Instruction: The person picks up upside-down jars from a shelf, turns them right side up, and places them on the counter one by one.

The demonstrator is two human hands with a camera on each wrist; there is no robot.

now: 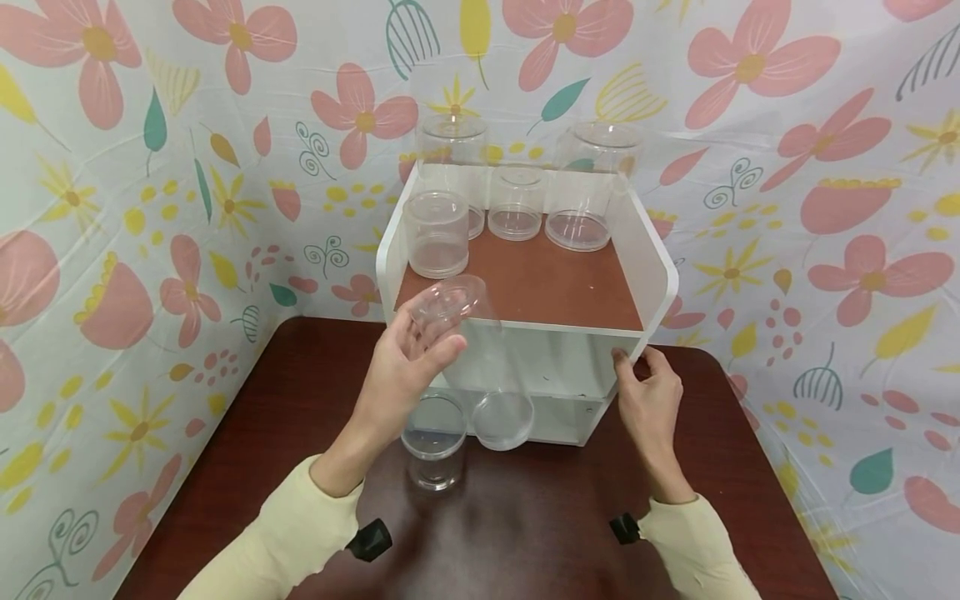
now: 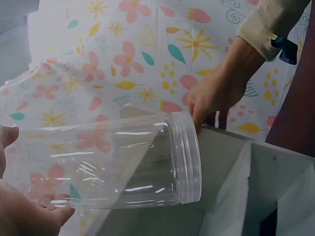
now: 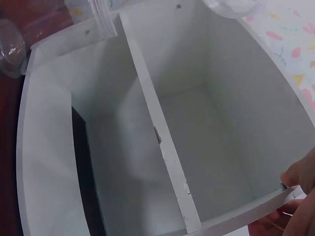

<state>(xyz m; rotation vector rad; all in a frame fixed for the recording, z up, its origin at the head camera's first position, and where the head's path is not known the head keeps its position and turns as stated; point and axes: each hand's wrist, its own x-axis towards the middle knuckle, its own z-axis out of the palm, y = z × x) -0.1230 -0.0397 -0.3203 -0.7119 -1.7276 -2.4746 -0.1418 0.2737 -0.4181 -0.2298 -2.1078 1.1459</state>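
Note:
My left hand (image 1: pixel 390 367) grips one end of a tall clear plastic jar (image 1: pixel 491 362), tilted in front of a white shelf unit (image 1: pixel 656 258). In the left wrist view the jar (image 2: pixel 113 162) shows no contents, and its ridged clear end (image 2: pixel 186 160) points away from the fingers (image 2: pixel 61 214). Thumb and fingers of my right hand (image 1: pixel 651 400) pinch the front edge of the unit's right side panel. The right wrist view shows that hand (image 3: pixel 298 184) at the panel edge, beside the bare white compartments (image 3: pixel 206 147).
A shorter clear jar (image 1: pixel 435 454) stands on the dark wooden table (image 1: pixel 525 533) by the unit's front left. On the brown top shelf (image 1: pixel 555 287) are several clear jars, including a front-left one (image 1: pixel 437 237) and a small middle one (image 1: pixel 516 204). Floral cloth (image 1: pixel 247 150) hangs behind.

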